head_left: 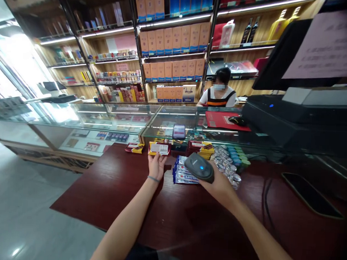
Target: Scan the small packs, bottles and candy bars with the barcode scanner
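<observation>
My left hand (157, 164) grips a small red and yellow packet (159, 148) by its lower edge, its white barcode label facing me. My right hand (217, 183) is wrapped round a dark grey barcode scanner (200, 166) with a blue light on top. The scanner points left toward the packet. Both are held just above a dark red counter (124, 197). Between my hands lies a pile of blue and white packets (181, 172).
Stacks of red and yellow packets (200, 147) and small round tins (228, 163) sit near the glass display case (110, 123). A phone (178, 131) lies on the glass. A register with its screen (295, 116) fills the right. A masked person (219, 94) sits behind.
</observation>
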Motion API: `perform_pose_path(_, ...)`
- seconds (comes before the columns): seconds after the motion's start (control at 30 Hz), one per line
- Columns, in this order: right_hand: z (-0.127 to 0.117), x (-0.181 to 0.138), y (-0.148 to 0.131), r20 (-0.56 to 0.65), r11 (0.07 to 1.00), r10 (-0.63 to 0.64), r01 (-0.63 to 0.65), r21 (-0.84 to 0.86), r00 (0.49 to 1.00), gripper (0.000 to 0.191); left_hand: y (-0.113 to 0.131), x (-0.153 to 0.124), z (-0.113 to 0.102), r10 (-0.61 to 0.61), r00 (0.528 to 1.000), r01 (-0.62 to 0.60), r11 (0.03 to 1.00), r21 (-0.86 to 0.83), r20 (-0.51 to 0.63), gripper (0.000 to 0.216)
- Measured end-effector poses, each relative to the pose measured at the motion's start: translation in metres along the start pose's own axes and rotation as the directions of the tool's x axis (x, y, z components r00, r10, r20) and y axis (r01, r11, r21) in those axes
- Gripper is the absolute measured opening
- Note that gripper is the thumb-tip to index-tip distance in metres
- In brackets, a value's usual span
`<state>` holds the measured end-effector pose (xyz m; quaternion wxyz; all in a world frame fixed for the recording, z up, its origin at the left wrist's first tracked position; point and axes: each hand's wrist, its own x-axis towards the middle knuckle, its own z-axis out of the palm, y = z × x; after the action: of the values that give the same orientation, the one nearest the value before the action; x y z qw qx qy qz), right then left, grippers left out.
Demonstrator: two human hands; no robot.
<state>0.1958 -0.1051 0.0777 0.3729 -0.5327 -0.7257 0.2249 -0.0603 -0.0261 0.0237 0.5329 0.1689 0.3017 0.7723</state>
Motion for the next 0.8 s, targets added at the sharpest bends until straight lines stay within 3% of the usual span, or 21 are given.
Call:
perform_pose_path(0.13, 0.015, -0.007, -0.008, 0.133, 0.975, 0.017, 0.013, -0.223, 0.991, 0.062, -0.001, 0.003, -0.007, -0.006, 0.999, 0.005, 1.000, -0.010, -0.042, 0.026)
perform_pose_path(0.27, 0.018, -0.008, -0.008, 0.210, 0.953, -0.007, 0.071, -0.294, 0.978, 0.054, -0.003, 0.005, -0.010, -0.011, 0.999, 0.010, 0.999, -0.033, -0.033, 0.026)
perform_pose_path(0.43, 0.017, -0.007, -0.004, 0.192, 0.962, -0.045, 0.094, -0.255, 0.980, 0.052, -0.002, 0.006, -0.011, -0.009, 1.000, 0.009, 0.999, -0.054, 0.003, 0.022)
perform_pose_path(0.67, 0.016, -0.007, -0.005, 0.168, 0.967, -0.002, 0.044, -0.251, 0.986, 0.047, -0.002, 0.008, -0.012, -0.021, 0.997, 0.021, 1.000, -0.011, -0.078, 0.025)
perform_pose_path(0.8, 0.017, -0.004, 0.004, 0.151, 0.973, 0.031, 0.005, -0.232, 0.988, 0.051, 0.015, 0.023, -0.015, 0.024, 0.985, -0.025, 1.000, -0.008, -0.173, 0.018)
